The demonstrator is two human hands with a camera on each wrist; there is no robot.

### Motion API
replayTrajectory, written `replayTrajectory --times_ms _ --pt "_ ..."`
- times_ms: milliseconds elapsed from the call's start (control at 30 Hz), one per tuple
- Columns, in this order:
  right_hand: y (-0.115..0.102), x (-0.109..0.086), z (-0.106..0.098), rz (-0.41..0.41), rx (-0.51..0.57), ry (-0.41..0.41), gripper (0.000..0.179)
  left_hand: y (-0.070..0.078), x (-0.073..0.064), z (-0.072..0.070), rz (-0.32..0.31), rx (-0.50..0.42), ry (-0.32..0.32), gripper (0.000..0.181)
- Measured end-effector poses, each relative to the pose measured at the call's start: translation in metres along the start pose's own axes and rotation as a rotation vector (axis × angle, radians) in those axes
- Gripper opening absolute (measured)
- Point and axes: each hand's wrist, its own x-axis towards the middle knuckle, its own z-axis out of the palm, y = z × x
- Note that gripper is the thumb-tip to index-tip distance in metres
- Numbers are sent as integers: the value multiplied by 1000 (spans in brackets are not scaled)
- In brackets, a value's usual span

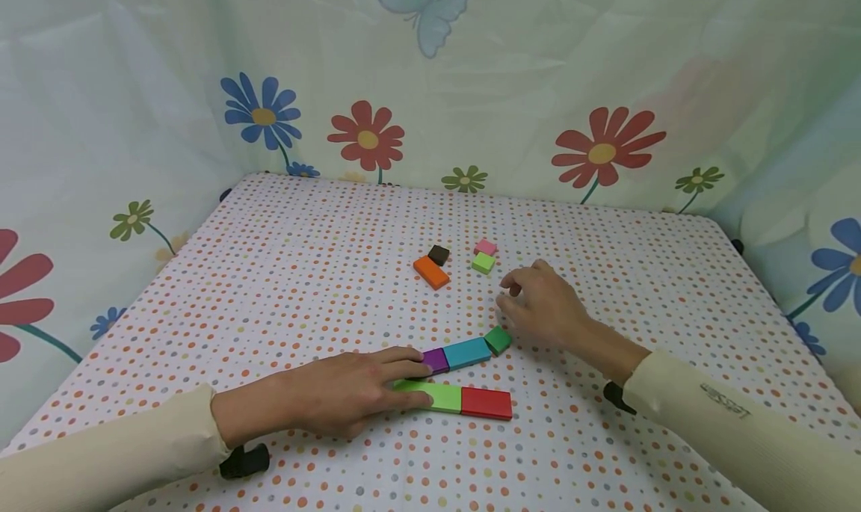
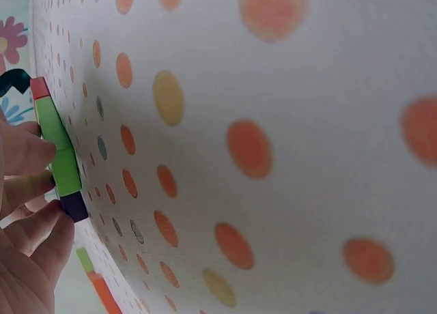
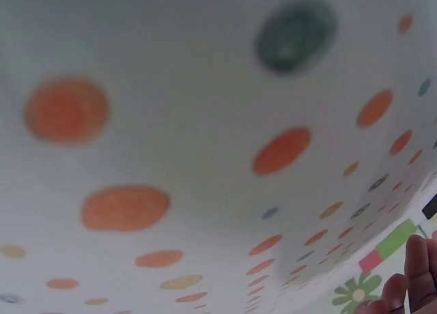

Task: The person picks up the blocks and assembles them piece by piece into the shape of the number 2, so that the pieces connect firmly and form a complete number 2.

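Four blocks [image 1: 431, 273] lie beyond parted right fingers [image 1: 519, 275]; outstretched left fingers [image 1: 407, 370] touch a purple block [image 1: 437, 360].

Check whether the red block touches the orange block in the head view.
No, the orange block lies well apart, farther back than the red block.

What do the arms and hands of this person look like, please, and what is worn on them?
The left hand and right hand are bare. The left sleeve and right sleeve are long and cream; the right one carries a small dark marking. A black piece shows beneath the end of each sleeve.
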Motion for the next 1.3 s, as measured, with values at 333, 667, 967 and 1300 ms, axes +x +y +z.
replayTrajectory --times_ms 333,667,967,1300 --pt "0 17 3 55 6 -16 29 -1 1 2 -11 -24 28 47" --pt "-2 43 8 116 3 -46 38 -1 2 5 -3 -13 61 49" --pt "2 56 13 153 -7 -58 43 0 5 5 -24 -35 42 44" --pt "-4 63 12 124 12 -77 38 -1 5 3 -30 -41 42 42"
